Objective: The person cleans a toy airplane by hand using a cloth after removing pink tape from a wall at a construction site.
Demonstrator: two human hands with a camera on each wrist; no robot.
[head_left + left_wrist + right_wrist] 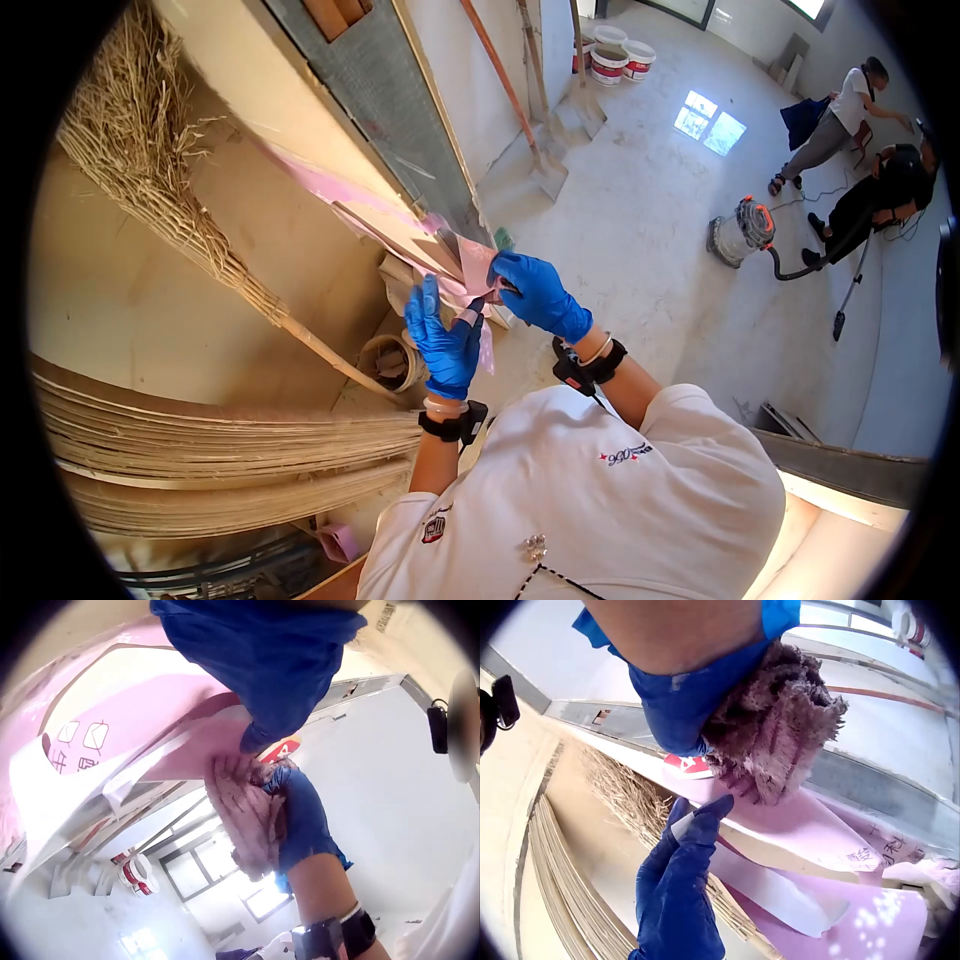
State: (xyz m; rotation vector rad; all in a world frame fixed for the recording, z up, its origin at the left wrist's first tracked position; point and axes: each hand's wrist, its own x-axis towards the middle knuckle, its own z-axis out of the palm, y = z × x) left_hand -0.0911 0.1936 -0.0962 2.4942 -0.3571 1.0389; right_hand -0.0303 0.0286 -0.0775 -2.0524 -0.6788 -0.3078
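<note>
My right hand [540,295], in a blue glove, grips a fluffy mauve-grey cloth [776,731] beside a pink printed sheet [142,697]. Bunched folds of the cloth hang out past the fingers in both wrist views. Also blue-gloved, my left hand [443,338] is just to the left of the right one, its fingers extended toward the sheet. A white strip [682,826] lies across one of its fingers. Behind the cloth, a red label with white lettering [688,766] shows in part. The pink sheet runs along a pale panel edge, with a loose flap hanging.
A straw broom [180,210] leans at the left above stacked thin boards [230,450]. A bucket [392,362] stands by its handle. Shovels [548,172] lean on the wall, with paint pails [608,68] beyond. Two people and a vacuum cleaner [742,232] are at the right.
</note>
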